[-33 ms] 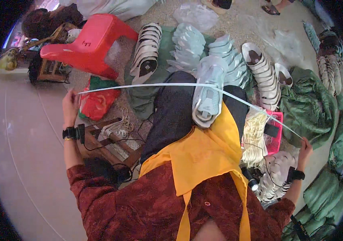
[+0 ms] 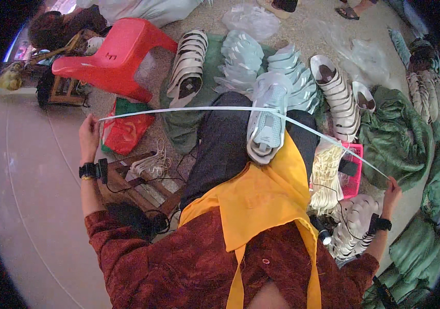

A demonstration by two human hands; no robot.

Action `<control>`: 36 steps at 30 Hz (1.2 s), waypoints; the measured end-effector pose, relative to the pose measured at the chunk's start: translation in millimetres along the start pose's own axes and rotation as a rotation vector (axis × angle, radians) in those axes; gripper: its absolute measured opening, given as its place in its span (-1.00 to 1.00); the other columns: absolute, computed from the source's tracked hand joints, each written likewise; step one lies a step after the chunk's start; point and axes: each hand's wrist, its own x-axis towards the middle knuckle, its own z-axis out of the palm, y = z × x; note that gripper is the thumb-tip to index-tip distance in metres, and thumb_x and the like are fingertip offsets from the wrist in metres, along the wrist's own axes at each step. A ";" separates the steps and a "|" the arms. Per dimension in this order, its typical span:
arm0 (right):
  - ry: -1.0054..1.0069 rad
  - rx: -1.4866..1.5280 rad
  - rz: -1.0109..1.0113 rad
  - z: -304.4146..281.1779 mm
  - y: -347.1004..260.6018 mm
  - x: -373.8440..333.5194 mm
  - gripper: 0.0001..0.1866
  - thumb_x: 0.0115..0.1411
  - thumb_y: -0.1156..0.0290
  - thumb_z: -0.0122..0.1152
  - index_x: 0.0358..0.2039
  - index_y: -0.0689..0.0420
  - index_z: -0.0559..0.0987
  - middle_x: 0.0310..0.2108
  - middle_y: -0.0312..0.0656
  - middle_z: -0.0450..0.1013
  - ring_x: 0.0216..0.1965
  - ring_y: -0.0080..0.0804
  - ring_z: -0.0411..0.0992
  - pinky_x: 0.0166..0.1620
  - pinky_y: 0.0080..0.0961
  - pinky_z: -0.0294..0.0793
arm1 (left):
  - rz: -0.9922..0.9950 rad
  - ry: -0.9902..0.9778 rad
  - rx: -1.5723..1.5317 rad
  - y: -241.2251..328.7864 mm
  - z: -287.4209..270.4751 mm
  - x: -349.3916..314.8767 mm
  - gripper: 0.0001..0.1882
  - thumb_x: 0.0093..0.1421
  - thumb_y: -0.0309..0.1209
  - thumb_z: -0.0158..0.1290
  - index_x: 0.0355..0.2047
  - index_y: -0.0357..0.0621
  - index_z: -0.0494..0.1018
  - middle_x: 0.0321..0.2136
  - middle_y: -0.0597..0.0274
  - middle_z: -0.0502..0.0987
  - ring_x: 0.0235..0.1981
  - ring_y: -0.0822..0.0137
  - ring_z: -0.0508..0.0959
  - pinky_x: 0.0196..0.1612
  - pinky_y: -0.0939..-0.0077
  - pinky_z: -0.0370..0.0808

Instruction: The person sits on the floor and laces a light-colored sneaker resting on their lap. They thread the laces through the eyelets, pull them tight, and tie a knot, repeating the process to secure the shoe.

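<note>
A pale shoe upper [image 2: 270,121] with light blue mesh lies on my lap, between my knees. Across it runs a white shoelace [image 2: 194,108], pulled out to both sides and nearly taut. It meets the upper near its lacing area; I cannot tell exactly how it passes through. At the far left my left hand [image 2: 89,131] pinches one end of the lace. My right hand [image 2: 392,190], out at the right and lower, pinches the other end. Both arms are spread wide, with a dark band on each wrist.
Stacked pale uppers [image 2: 240,59] stand beyond my knees, with a row of white uppers [image 2: 336,98] to the right. A bundle of laces [image 2: 326,177] lies by a pink basket [image 2: 354,170]. A red stool [image 2: 119,56] stands at far left, green cloth [image 2: 395,136] at right.
</note>
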 end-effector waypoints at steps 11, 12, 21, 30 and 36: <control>-0.004 0.123 0.047 3.8 25.6 12.0 -0.79 0.31 0.51 0.11 -0.12 0.23 0.66 -0.43 -0.18 0.59 -0.46 -0.46 0.58 -0.31 -0.54 0.60 | -0.049 -0.050 0.102 -47.3 -9.1 19.8 -0.80 0.28 -0.45 0.10 -0.13 -0.31 0.46 -0.37 -0.04 0.55 -0.33 -0.03 0.57 -0.22 0.23 0.50; -0.019 0.166 0.062 6.2 25.9 15.2 -0.80 0.30 0.51 0.12 -0.14 0.24 0.66 -0.45 -0.18 0.58 -0.47 -0.46 0.58 -0.33 -0.54 0.59 | -0.033 -0.034 0.110 -55.3 -9.4 19.4 -0.80 0.28 -0.45 0.10 -0.15 -0.31 0.46 -0.36 -0.05 0.55 -0.32 -0.04 0.57 -0.21 0.21 0.50; -0.161 0.131 0.113 30.7 47.1 24.0 -0.82 0.25 0.45 0.15 -0.44 0.26 0.60 -0.66 -0.25 0.51 -0.62 -0.51 0.52 -0.54 -0.52 0.47 | 0.050 0.013 0.159 -43.4 0.5 58.1 -0.89 0.21 -0.50 0.06 -0.27 -0.28 0.46 -0.35 -0.11 0.58 -0.29 -0.14 0.58 -0.20 0.12 0.51; -0.414 0.197 -0.069 50.5 -55.8 83.1 -0.71 0.22 0.36 0.20 -0.60 0.23 0.60 -0.76 -0.28 0.43 -0.69 -0.53 0.43 -0.54 -0.46 0.43 | 0.182 -0.009 0.126 -16.7 3.5 148.7 -0.86 0.14 -0.53 0.09 -0.28 -0.29 0.47 -0.45 -0.12 0.58 -0.36 -0.06 0.63 -0.26 0.23 0.52; 0.051 0.940 0.070 -29.4 -92.4 121.0 -0.75 0.36 0.26 0.18 -0.23 0.20 0.64 -0.28 -0.33 0.56 -0.30 -0.62 0.45 -0.17 -0.57 0.45 | 0.189 0.345 -0.026 75.9 -61.3 203.5 -0.82 0.26 -0.38 0.13 -0.33 -0.27 0.57 -0.47 0.14 0.63 -0.46 0.30 0.59 -0.31 0.32 0.50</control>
